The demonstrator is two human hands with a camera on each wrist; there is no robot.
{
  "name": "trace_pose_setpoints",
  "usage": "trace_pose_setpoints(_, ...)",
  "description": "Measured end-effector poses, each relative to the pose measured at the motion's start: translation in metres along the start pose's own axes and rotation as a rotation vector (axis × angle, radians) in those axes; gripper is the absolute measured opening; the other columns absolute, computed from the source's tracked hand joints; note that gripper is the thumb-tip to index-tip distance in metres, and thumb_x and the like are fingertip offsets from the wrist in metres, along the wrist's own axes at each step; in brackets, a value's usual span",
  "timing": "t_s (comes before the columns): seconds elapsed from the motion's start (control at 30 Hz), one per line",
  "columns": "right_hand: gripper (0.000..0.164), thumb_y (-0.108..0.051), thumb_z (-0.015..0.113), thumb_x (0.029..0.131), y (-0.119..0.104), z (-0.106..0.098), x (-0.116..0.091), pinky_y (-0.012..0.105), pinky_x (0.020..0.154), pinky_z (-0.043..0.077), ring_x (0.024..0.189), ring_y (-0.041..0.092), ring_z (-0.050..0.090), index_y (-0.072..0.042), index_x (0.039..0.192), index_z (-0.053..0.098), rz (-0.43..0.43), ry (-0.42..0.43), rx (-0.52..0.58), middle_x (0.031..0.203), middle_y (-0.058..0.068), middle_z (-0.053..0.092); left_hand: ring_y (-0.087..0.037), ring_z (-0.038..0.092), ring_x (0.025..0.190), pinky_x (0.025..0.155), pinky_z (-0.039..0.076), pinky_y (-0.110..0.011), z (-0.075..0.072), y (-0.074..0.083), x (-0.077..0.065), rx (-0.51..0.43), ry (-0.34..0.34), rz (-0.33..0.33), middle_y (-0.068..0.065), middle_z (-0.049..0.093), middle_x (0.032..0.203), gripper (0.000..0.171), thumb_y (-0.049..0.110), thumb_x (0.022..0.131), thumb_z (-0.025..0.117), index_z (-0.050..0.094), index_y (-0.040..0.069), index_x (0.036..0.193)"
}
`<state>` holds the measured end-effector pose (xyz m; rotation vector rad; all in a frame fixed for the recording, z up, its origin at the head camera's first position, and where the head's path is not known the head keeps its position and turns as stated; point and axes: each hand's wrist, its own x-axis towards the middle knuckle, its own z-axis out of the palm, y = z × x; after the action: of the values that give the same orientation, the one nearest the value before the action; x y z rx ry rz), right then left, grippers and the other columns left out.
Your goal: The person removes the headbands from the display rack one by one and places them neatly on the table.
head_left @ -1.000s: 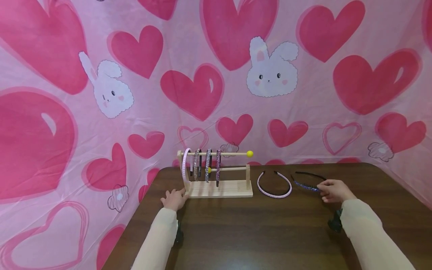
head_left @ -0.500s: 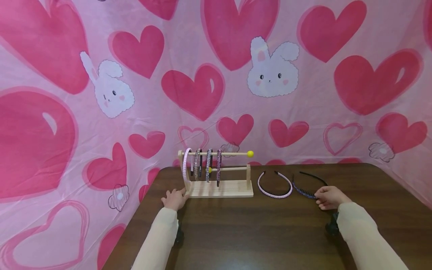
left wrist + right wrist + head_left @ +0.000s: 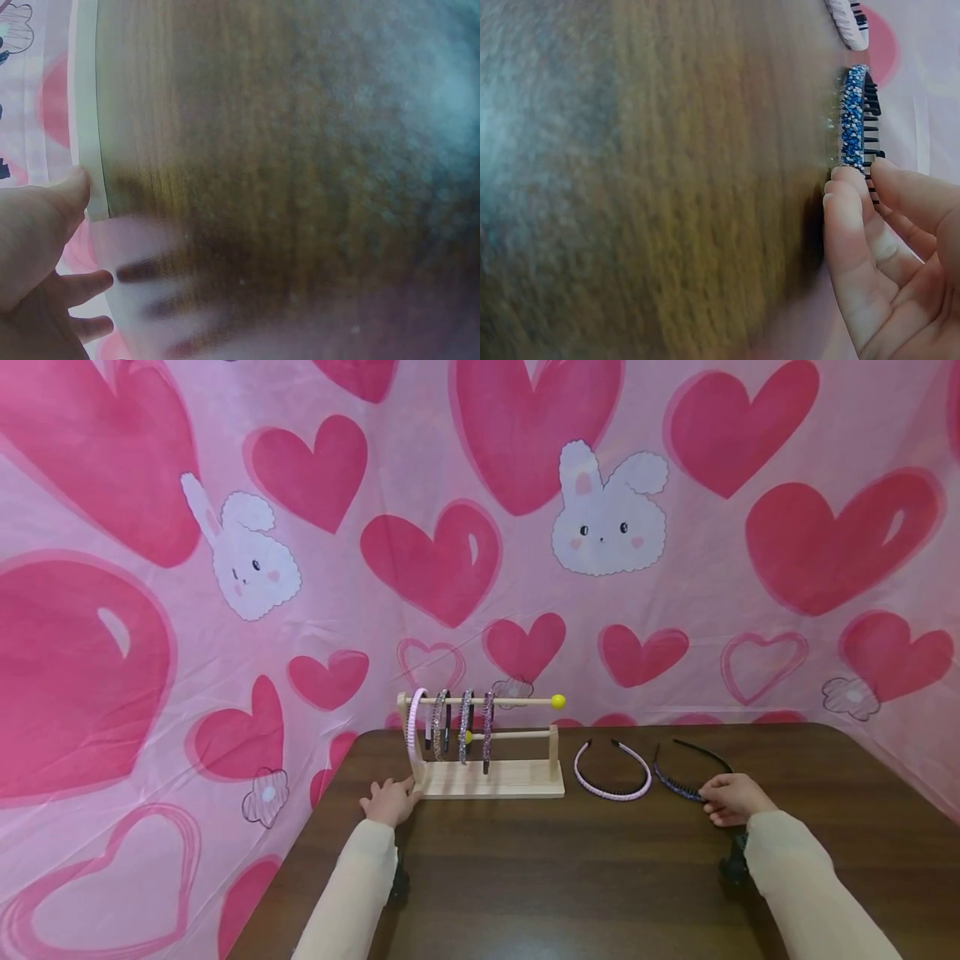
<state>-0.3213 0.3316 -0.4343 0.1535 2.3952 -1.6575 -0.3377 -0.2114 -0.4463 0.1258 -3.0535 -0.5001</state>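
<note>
My right hand [image 3: 733,799] pinches the front of a blue glittery headband [image 3: 853,120] between thumb and fingers. Black comb teeth line the inside of this band, and its black ends point toward the back of the table. At the stand's left end, my left hand [image 3: 389,802] rests with fingers spread, the thumb touching the base of the wooden stand [image 3: 495,787]. A pink headband [image 3: 412,727] hangs leftmost on the stand's upper bar, followed by several glittery ones, the last of them purple [image 3: 487,731]. To the left of the blue headband lies another pink headband [image 3: 613,794].
The dark wooden table [image 3: 570,877] runs back to a pink cloth backdrop [image 3: 517,585] printed with hearts and rabbits. Yellow balls cap the stand's two bars, the upper ball [image 3: 558,702] sticking out to the right.
My right hand has moved slightly left and toward me with the blue headband, which has turned a little. My left hand stays at the stand.
</note>
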Motion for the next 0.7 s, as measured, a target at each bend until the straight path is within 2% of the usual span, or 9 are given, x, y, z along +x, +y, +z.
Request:
trace_pose_setpoints(0.23, 0.022, -0.004, 0.045, 0.096, 0.002, -0.007, 0.004, 0.030, 0.056, 0.051, 0.054, 0.014, 0.057, 0.017, 0.103, 0.045, -0.050, -0.015, 0.030, 0.066, 0.007, 0.057, -0.048, 0.033, 0.114, 0.084, 0.026, -0.066, -0.002, 0.003, -0.002, 0.008, 0.021, 0.009, -0.027, 0.047, 0.123, 0.045, 0.034, 0.091, 0.055, 0.054, 0.012, 0.130)
trace_pose_setpoints(0.43, 0.040, -0.009, 0.048, 0.095, 0.000, -0.013, 0.005, 0.032, 0.057, 0.052, 0.059, 0.017, 0.059, 0.022, 0.118, 0.035, -0.109, 0.010, 0.024, 0.073, 0.008, 0.057, -0.046, 0.035, 0.112, 0.083, 0.027, -0.065, 0.000, 0.002, -0.001, 0.016, 0.035, 0.011, -0.026, 0.049, 0.121, 0.044, 0.034, 0.091, 0.055, 0.055, 0.013, 0.129)
trace_pose_setpoints(0.7, 0.056, -0.016, 0.050, 0.095, -0.010, -0.020, 0.004, 0.033, 0.064, 0.052, 0.071, 0.019, 0.061, 0.018, 0.132, 0.025, -0.172, 0.005, 0.023, 0.091, 0.011, 0.060, -0.047, 0.032, 0.114, 0.085, 0.025, -0.066, 0.002, 0.001, 0.000, 0.010, 0.011, -0.004, -0.026, 0.047, 0.123, 0.046, 0.034, 0.091, 0.055, 0.052, 0.012, 0.132)
